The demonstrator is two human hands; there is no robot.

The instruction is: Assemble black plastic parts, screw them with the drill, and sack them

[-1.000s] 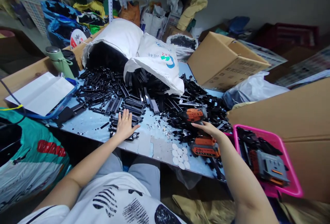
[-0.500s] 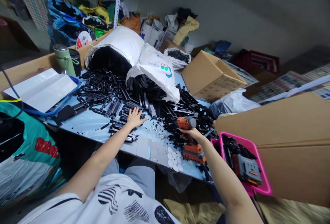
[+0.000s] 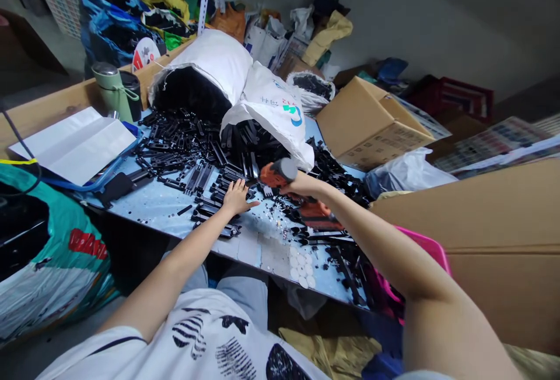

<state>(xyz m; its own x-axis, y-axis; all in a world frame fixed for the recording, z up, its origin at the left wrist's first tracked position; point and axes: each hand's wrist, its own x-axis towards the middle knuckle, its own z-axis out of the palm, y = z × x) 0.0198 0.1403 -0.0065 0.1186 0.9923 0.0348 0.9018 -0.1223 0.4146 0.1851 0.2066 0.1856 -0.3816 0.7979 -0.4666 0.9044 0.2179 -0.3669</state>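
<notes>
My right hand [image 3: 301, 185] grips an orange cordless drill [image 3: 280, 172] and holds it above the blue table [image 3: 153, 208], its nose pointing left toward my left hand. My left hand [image 3: 237, 196] lies flat, fingers stretched out, pressing on a row of black plastic strips [image 3: 210, 212] near the table's front edge. Behind both hands a large heap of black plastic parts [image 3: 184, 141] spills from two white sacks [image 3: 245, 85].
A green flask [image 3: 109, 83] and a folded white sheet [image 3: 74, 144] sit at the far left. Cardboard boxes [image 3: 367, 120] stand at the back right and right. A pink basket [image 3: 420, 249] sits under my right arm. Small white discs [image 3: 301, 266] lie near the front edge.
My right hand lifted the orange drill off the table and carried it left, close to my left hand. The left hand stayed on the black strips.
</notes>
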